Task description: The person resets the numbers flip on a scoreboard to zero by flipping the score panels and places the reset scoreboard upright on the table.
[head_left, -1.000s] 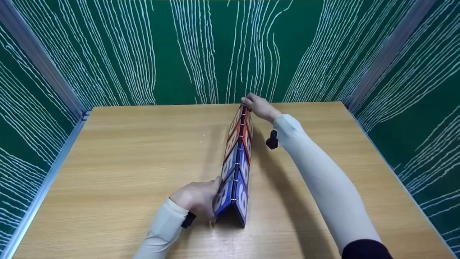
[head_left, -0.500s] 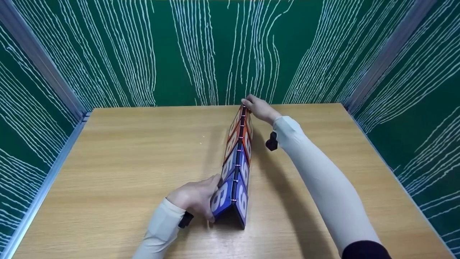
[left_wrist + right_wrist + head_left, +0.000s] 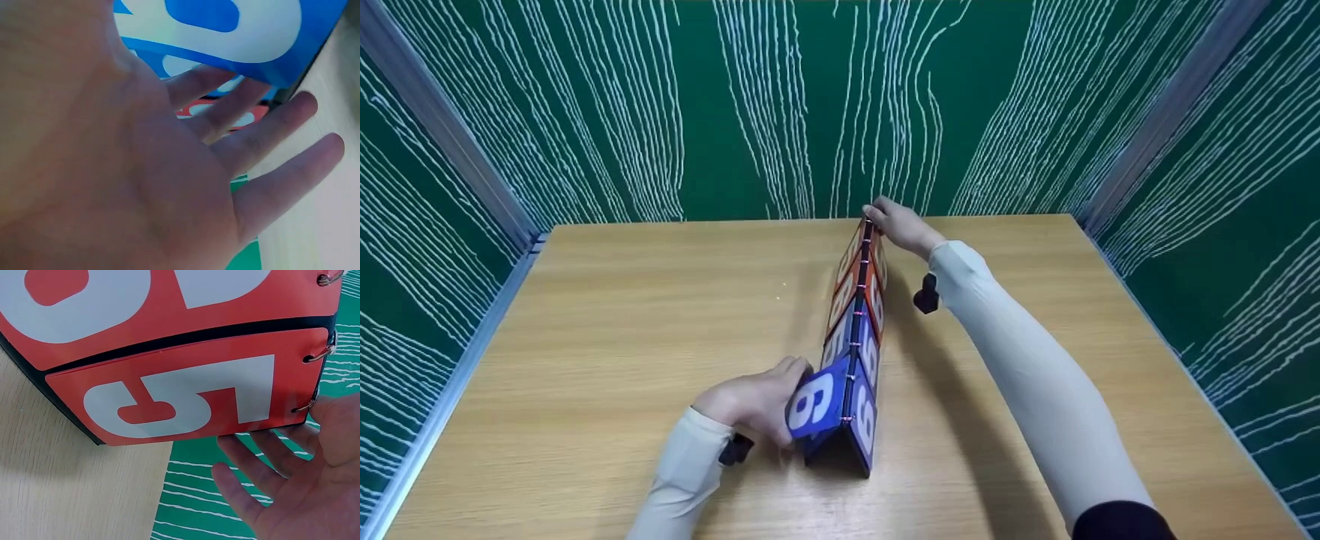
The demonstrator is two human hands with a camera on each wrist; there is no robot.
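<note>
behind and at both sides, green walls point(image 3: 701, 150) streaked with white lines; below them, a pale wood table point(image 3: 660, 315). standing like a tent along the middle of it, reaching toward the back edge, a board point(image 3: 868, 337) with numbered faces, blue at the near end and red at the far, joined along a black spine point(image 3: 861, 292) by rings point(image 3: 847, 418).

just changed: the near card point(image 3: 817, 400) on the left slope, blue with a white 6. lay close against the slope a second ago; now tilts outward to the left, attached at the spine, with its free edge raised and a bit of another blue face point(image 3: 811, 444) showing beneath.

at that free edge, the left hand point(image 3: 753, 403). has shifted a little left along with the card. seems to pinch it at the edge; in the left wrist view, two fingers partly behind the card and two stretched out past it. cannot make out the thumb tip for certain.

at the far end, the right hand point(image 3: 904, 225), clamped on the board by the spine, with fingers against the end of a red card point(image 3: 191, 391). has stayed put, together with the board.

for the work: reads as a page partway through lifting, with the far hand likely steadying. not yet past the spine, so not yet turned.
</note>
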